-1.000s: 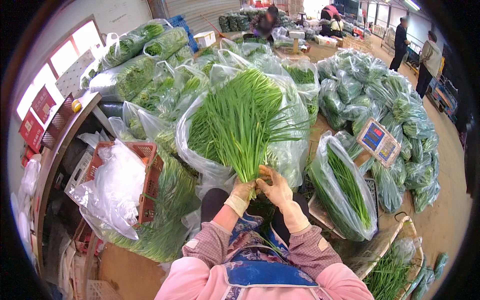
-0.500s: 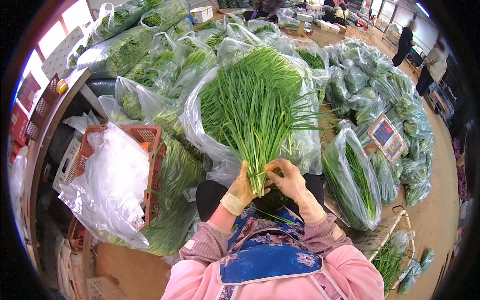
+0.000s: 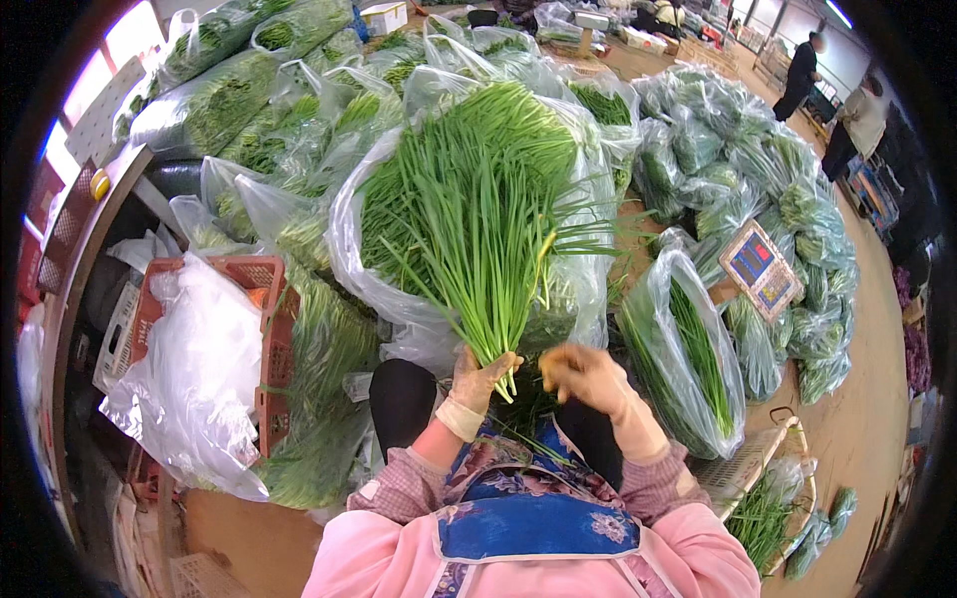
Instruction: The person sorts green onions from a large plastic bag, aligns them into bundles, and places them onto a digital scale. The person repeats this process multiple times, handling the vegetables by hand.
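My left hand (image 3: 473, 387), in a pale glove, is closed around the cut ends of a bunch of garlic chives (image 3: 495, 299). Their green blades fan out away from me over a large open plastic bag (image 3: 349, 239) full of more chives. One yellowed blade (image 3: 545, 257) stands out on the bunch's right side. Just right of the stem ends is my right hand (image 3: 588, 381), also gloved and apart from the bunch. Motion smears its fingers, so whether it holds anything is unclear.
On the left, a red crate (image 3: 279, 349) bears clear plastic bags (image 3: 204, 359). To the right lie a long bag of chives (image 3: 688, 349), a scale-like panel (image 3: 761, 269) and a pale basket (image 3: 748, 458). Bagged greens pile up behind; two people stand at the far right.
My right hand has pulled away from the stems and moved slightly right. The left hand still grips the bunch, now a little lower left in view. A yellowed blade shows on the bunch's right.
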`<state>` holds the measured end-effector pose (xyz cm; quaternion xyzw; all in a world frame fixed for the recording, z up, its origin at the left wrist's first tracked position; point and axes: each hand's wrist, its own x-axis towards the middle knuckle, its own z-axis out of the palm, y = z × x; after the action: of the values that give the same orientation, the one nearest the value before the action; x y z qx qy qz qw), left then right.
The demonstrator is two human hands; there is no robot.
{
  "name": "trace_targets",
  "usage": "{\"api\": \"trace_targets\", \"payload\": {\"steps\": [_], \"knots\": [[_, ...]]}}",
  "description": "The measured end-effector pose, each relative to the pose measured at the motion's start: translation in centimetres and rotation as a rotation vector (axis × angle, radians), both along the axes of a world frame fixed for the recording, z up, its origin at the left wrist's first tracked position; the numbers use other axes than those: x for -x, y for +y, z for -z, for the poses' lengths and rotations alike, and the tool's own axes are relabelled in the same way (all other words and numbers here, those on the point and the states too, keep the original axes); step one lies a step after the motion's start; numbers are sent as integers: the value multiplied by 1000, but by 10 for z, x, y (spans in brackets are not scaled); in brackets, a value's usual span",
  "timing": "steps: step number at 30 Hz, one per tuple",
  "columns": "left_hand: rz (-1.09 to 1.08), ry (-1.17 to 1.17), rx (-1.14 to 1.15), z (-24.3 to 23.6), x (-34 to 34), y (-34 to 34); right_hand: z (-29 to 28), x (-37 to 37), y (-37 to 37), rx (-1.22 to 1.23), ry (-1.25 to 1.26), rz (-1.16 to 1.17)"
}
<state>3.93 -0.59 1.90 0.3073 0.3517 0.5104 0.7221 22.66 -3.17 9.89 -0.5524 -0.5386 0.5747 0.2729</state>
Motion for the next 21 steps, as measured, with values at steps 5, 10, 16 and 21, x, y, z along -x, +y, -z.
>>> {"api": "trace_targets", "payload": {"steps": [5,10,16,21], "knots": [[-99,145,-93,19,-2,-4,24,37,43,-45,-127,172],[221,-434,374,6,7,4,51,37,24,-474,-235,318],[-19,-156,399,17,-19,11,57,26,26,-796,-338,331],[-5,-106,453,23,-13,16,41,18,12,-687,-125,394]]}}
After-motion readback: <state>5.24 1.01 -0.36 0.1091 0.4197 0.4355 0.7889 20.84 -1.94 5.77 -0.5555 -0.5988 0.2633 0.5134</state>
